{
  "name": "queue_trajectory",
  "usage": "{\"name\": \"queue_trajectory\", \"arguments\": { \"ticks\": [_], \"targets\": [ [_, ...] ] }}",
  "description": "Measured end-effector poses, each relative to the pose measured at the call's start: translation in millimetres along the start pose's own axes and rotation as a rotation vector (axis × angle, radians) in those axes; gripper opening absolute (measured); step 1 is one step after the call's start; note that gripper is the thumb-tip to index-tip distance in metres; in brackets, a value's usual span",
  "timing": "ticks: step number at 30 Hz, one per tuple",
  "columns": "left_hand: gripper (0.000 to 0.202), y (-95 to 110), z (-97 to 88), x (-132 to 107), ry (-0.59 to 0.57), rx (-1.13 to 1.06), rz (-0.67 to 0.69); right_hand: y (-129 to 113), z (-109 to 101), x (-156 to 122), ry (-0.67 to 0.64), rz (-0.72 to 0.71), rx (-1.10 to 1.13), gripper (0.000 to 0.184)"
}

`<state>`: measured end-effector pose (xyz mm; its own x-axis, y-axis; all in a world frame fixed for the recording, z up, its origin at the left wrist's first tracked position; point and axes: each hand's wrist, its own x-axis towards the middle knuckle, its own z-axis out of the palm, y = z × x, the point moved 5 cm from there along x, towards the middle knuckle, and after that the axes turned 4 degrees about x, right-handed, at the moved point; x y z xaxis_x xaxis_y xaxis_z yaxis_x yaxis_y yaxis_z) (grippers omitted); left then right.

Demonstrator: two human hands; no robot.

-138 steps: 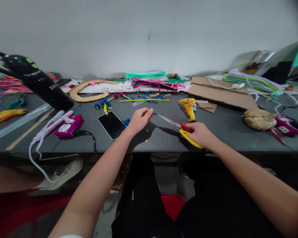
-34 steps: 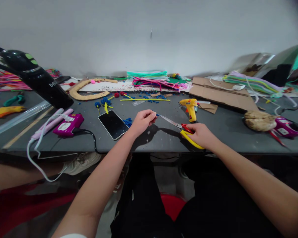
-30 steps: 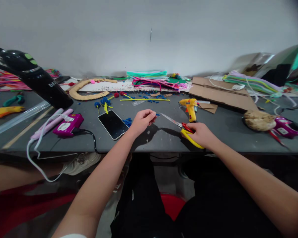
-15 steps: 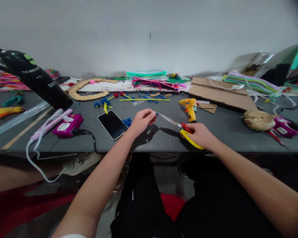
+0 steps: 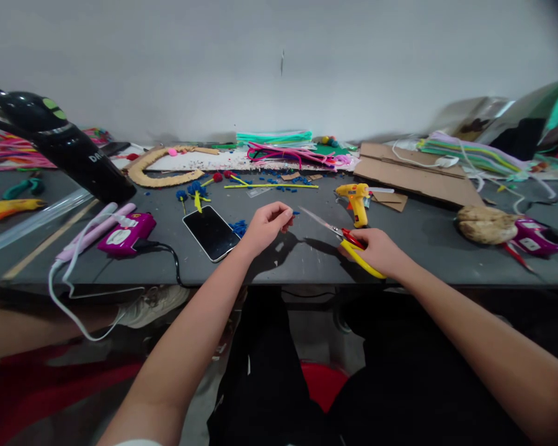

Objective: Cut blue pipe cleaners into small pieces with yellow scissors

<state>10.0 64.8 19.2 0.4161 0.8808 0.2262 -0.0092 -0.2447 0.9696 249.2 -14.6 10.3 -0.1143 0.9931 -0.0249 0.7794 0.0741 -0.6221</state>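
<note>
My left hand (image 5: 265, 226) hovers over the dark table (image 5: 307, 248), its fingers pinched on a short blue pipe-cleaner piece (image 5: 296, 214) that pokes out to the right. My right hand (image 5: 376, 251) grips the red and yellow handles of scissors (image 5: 341, 238). The scissor blades point up and left toward the blue piece, a small gap away from it. A pile of blue cut bits (image 5: 239, 228) lies just left of my left hand, beside a black phone (image 5: 211, 233).
A yellow glue gun (image 5: 356, 201) stands behind the scissors. A magenta glue gun (image 5: 125, 235) with its cord lies left, a black fan (image 5: 60, 145) far left. Cardboard (image 5: 409, 173), pipe cleaners (image 5: 283, 153) and a tan ring (image 5: 160, 170) line the back. Another person's arm (image 5: 28, 331) shows lower left.
The scissor blades were at the blue piece half a second ago; now they have drawn back slightly to the right, leaving a gap. My left hand has barely moved.
</note>
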Motion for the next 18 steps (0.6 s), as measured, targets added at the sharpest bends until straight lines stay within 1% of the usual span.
{"name": "queue_trajectory", "arguments": {
  "ticks": [4,7,18],
  "targets": [
    [0.029,0.2,-0.5,-0.1,0.009,-0.01,0.0,-4.1,-1.0,-1.7,-0.009,0.02,0.001,0.035],
    [0.028,0.4,-0.8,0.1,0.016,-0.01,0.001,-6.2,-1.5,-1.8,-0.02,0.016,0.012,0.033],
    [0.029,-0.4,-0.1,1.0,-0.001,0.023,0.0,-3.7,-1.5,-0.1,-0.028,-0.007,-0.025,0.03]
  ]
}}
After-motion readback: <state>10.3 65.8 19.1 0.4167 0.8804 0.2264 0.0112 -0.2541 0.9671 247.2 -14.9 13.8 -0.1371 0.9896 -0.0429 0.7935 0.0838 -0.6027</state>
